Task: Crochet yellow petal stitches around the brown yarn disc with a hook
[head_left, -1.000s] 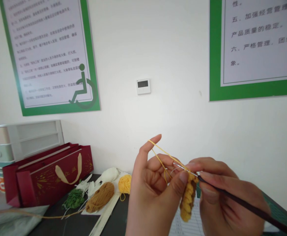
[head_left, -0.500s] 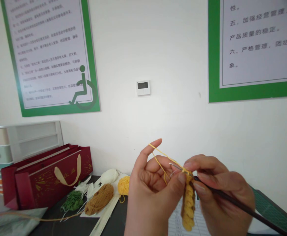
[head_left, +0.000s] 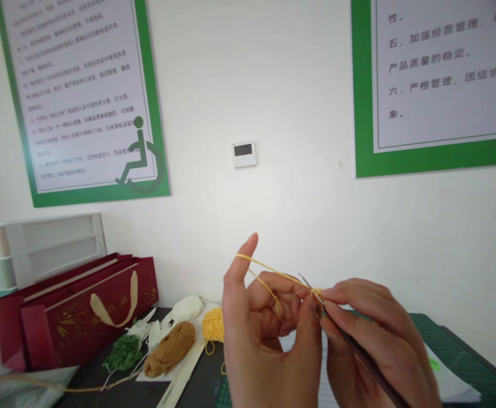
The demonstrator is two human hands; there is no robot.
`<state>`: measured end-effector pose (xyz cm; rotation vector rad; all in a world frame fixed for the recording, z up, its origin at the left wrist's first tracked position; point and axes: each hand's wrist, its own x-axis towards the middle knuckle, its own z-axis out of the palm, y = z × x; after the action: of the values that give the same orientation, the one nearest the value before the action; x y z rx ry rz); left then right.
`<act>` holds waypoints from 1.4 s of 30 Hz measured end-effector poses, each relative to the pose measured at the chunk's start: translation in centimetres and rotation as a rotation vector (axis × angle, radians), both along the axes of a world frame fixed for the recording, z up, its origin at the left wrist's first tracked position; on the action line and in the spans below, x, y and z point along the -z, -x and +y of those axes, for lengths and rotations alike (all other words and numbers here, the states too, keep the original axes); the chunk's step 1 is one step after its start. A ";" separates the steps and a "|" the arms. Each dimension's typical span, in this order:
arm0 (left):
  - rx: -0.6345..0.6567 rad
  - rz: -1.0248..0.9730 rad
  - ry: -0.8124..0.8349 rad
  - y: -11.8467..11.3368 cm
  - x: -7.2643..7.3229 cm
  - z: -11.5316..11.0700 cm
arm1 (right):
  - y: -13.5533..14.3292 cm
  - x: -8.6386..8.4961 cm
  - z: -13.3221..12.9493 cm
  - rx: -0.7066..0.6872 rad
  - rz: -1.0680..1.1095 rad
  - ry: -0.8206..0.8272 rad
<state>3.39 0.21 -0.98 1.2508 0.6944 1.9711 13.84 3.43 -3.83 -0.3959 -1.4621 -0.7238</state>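
My left hand point(head_left: 273, 334) pinches a small yellow crochet piece point(head_left: 317, 293) between thumb and fingers, its index finger raised. Yellow yarn point(head_left: 269, 266) loops over that finger and runs down to the piece. In my right hand point(head_left: 375, 334) is a crochet hook point(head_left: 360, 352) with a dark handle; its metal tip sticks out past the stitches, up and to the left. Right fingertips touch the top of the piece. Most of the crochet piece is hidden behind my fingers. A yellow yarn ball point(head_left: 213, 325) lies just left of my left wrist.
Brown yarn point(head_left: 170, 348), green yarn point(head_left: 123, 353) and white yarn point(head_left: 187, 307) lie on the dark table at left. Red gift bags point(head_left: 90, 309) stand beside a drawer unit point(head_left: 59, 243). Green cutting mats point(head_left: 464, 351) and papers lie under and right of my hands.
The crochet piece, which hung down in plain sight, has turned and is now mostly hidden by my fingers. The hook tilts more steeply. My left index finger has shifted left; the view has moved slightly.
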 end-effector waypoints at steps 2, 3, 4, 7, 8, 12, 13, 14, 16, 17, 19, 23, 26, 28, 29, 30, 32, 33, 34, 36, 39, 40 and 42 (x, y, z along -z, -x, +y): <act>-0.078 0.031 -0.012 -0.1 0.1 0.1 | -0.2 -0.2 -0.1 0.003 -0.005 0.004; -0.113 0.044 -0.017 -0.1 0.2 0.1 | -0.2 -0.2 -0.2 -0.001 0.009 0.005; -0.142 0.054 -0.017 -0.1 0.2 0.2 | -0.2 -0.2 -0.3 -0.020 0.054 -0.002; -0.135 0.069 -0.015 0.1 0.2 0.1 | -0.3 0.0 -0.8 -0.152 0.174 0.130; -0.106 0.070 -0.016 0.2 0.1 0.1 | -0.3 0.1 -1.0 -0.197 0.199 0.234; 0.019 0.068 0.004 0.9 -0.3 0.1 | -0.3 0.2 -0.8 -0.337 0.415 0.523; 0.045 0.071 0.017 1.1 -0.4 0.1 | -0.2 0.2 -0.7 -0.387 0.439 0.554; 0.071 0.075 0.030 1.3 -0.6 0.1 | -0.2 0.2 -0.6 -0.433 0.453 0.567; 0.119 0.085 0.048 1.6 -0.7 0.3 | -0.1 0.2 -0.6 -0.459 0.463 0.564; 0.130 0.090 0.052 1.7 -0.6 0.4 | -0.1 0.1 -0.7 -0.429 0.457 0.540; 0.102 0.107 0.041 1.6 -0.4 0.4 | -0.3 0.0 -1.0 -0.323 0.362 0.444; -0.056 0.177 -0.017 1.0 0.2 0.4 | -0.7 -0.3 -1.6 -0.215 0.081 0.346; -0.016 0.185 -0.013 0.8 0.4 0.6 | 0.0 -0.1 -1.6 -0.250 0.365 0.426; 0.037 0.169 -0.007 0.8 0.5 0.7 | 0.7 0.2 -1.4 -0.267 0.522 0.460; 0.049 0.158 -0.008 0.7 0.5 0.8 | 1.0 0.4 -1.2 -0.278 0.554 0.475; 0.048 0.147 -0.012 0.7 0.5 0.9 | 1.2 0.5 -1.1 -0.294 0.574 0.487; 0.023 0.134 -0.024 0.5 0.6 1.0 | 1.3 0.6 -0.9 -0.350 0.618 0.521; 0.012 0.136 -0.032 0.5 0.6 1.0 | 1.3 0.6 -0.8 -0.381 0.639 0.538; 0.018 0.139 -0.035 0.5 0.6 1.0 | 1.2 0.6 -0.8 -0.404 0.653 0.555; 0.084 0.129 -0.019 0.8 0.3 1.2 | 0.9 0.4 -0.9 -0.393 0.632 0.567; 0.256 0.071 0.032 1.7 -0.4 1.5 | 0.7 0.3 -1.1 -0.308 0.486 0.490; 0.296 0.058 0.043 2.1 -0.6 1.6 | 0.7 0.3 -1.2 -0.294 0.434 0.452; 0.356 0.044 0.062 2.6 -0.9 1.9 | 0.8 0.3 -1.1 -0.325 0.405 0.430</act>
<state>0.77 2.08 -0.06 1.2847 0.5085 1.6238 13.06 2.31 -4.10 -0.5782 -1.2451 -0.0542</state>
